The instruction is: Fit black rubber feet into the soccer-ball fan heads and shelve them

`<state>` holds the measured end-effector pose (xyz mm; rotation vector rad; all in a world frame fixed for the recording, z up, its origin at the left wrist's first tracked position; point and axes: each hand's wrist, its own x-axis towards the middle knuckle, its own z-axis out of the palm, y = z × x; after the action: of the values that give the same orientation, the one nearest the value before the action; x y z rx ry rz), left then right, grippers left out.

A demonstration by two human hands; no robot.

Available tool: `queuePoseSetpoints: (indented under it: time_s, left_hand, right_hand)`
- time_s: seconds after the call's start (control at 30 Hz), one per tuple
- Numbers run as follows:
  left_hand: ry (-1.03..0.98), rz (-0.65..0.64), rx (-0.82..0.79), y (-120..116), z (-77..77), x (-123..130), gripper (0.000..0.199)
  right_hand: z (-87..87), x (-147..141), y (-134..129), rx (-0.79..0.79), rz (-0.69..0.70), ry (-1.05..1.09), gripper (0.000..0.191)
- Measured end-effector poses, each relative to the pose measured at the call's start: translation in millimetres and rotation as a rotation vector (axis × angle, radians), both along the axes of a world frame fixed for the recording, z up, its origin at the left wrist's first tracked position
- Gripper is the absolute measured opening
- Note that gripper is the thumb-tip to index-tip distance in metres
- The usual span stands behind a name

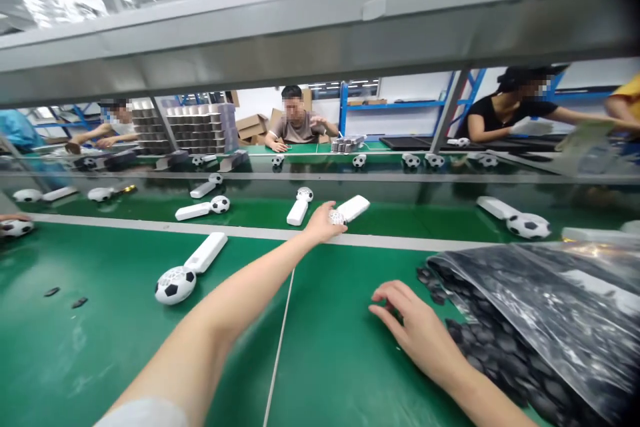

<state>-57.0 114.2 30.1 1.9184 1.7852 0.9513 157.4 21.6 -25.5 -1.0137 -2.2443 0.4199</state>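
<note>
Head view: on my feed the left hand (323,223) reaches past the pale strip (250,232) at the bench's far edge, fingers and thumb closed around the ball end of a white football-patterned unit (354,207); how firmly, I cannot tell. That unit is at the near side of the green belt (425,217), handle pointing away to the right. A second unit (297,211) lies just left of it. I read the right hand (413,323) as half-curled, thumb and forefinger apart with nothing visible between them, above the bench (340,360). Just right of it, loose black pieces (500,347) spill from a clear bag (565,307). I note another unit (176,285) on the bench, left of the left forearm, with two small dark pieces (79,302) farther left. Across the belts, a co-worker (300,123) sits facing the camera.
</note>
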Motion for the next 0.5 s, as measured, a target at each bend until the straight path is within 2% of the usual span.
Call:
queuePoseSetpoints:
  time_s: [0.1, 0.17, 0.23, 0.33, 0.43, 0.5]
  left_hand:
    - [0.069, 0.105, -0.023, 16, -7.1, -21, 0.08]
    - [0.117, 0.157, -0.024, 4, -12.4, -42, 0.079]
    - [0.156, 0.181, -0.02, -22, -12.8, -72, 0.076]
    - [0.181, 0.248, -0.028, -73, -4.2, -132, 0.073]
    - [0.133, 0.353, -0.061, -117, 4.0, -194, 0.065]
    - [0.034, 0.375, -0.05, -136, 4.1, -222, 0.044]
  right_hand:
    - [0.6, 7, 4, -0.017, -0.04, -0.119, 0.012]
    - [8.8, 14, 4, -0.071, -0.093, -0.219, 0.015]
    - [21.1, 23, 1, -0.146, -0.173, -0.309, 0.014]
    - [37.8, 37, -6, -0.293, -0.23, -0.432, 0.017]
    - [41.5, 44, -10, -0.402, -0.161, -0.506, 0.019]
    - [37.0, 44, -9, -0.43, -0.092, -0.495, 0.015]
